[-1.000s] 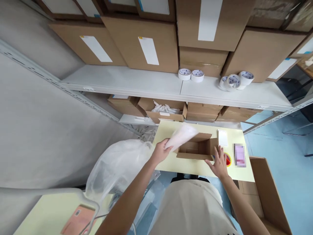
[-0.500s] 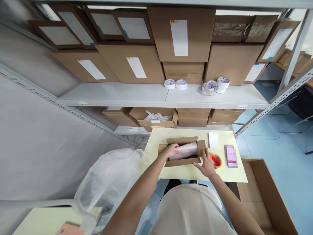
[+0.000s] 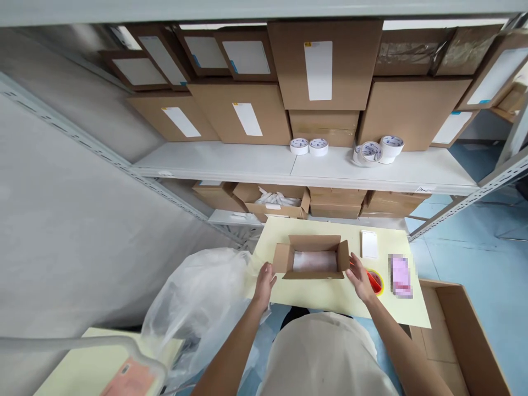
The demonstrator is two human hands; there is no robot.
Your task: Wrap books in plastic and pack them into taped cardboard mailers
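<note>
A small open cardboard box (image 3: 312, 245) stands on the pale yellow table (image 3: 330, 294), with a white wrapped packet (image 3: 309, 260) lying inside. My left hand (image 3: 264, 281) hovers at the box's left side flap, fingers loosely apart and holding nothing. My right hand (image 3: 359, 276) rests by the box's right flap, fingers spread, just in front of a red and yellow tape dispenser (image 3: 376, 281).
A white card (image 3: 369, 243) and a pink item (image 3: 400, 274) lie right of the box. A clear plastic bag (image 3: 198, 300) bulges at the left. A large open carton (image 3: 462, 335) stands at the right. Shelves behind hold brown boxes (image 3: 324, 63) and tape rolls (image 3: 308, 146).
My left hand carried the white packet into the box, laid it down and let go, then drew back to the left flap. My right hand stayed by the right flap.
</note>
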